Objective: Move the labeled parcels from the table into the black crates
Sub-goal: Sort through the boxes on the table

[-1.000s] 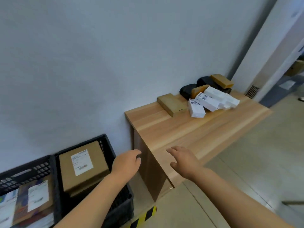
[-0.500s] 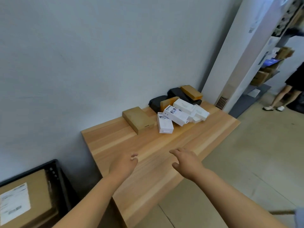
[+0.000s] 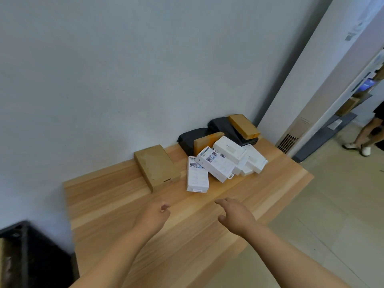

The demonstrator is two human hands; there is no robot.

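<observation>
Reaching: both bare hands are stretched out above the near part of the table, neither touching any parcel.
Left hand (image 3: 154,215): fingers loosely curled inward with the thumb tip near the forefinger, holding nothing; it hangs over the wood just short of the nearest white box.
Right hand (image 3: 235,216): fingers straight and relaxed, palm down, pointing toward the parcels, holding nothing.
Table (image 3: 116,206): light wooden top with long grain stripes, set against the pale grey wall (image 3: 124,69).
Flat brown cardboard box (image 3: 156,167): lies flat on the table near the wall, left of the pile, apart from both hands.
Small white printed box (image 3: 197,176): lies flat just right of the brown box; it is the parcel nearest the hands.
Pile of white boxes (image 3: 230,159): several overlapping, tilted against one another, behind and to the right of the small white box.
Black soft packages (image 3: 193,137): against the wall behind the white boxes, with an orange-brown box (image 3: 207,141) leaning on edge between them.
Tan cardboard box (image 3: 244,125): rests on top of the far black package.
Black plastic crate (image 3: 31,254): on the floor at the lower left, beside the table's end, well apart from the parcels; blurred.
Passer-by's legs (image 3: 367,132): at the far right edge, standing on the tiled floor.
</observation>
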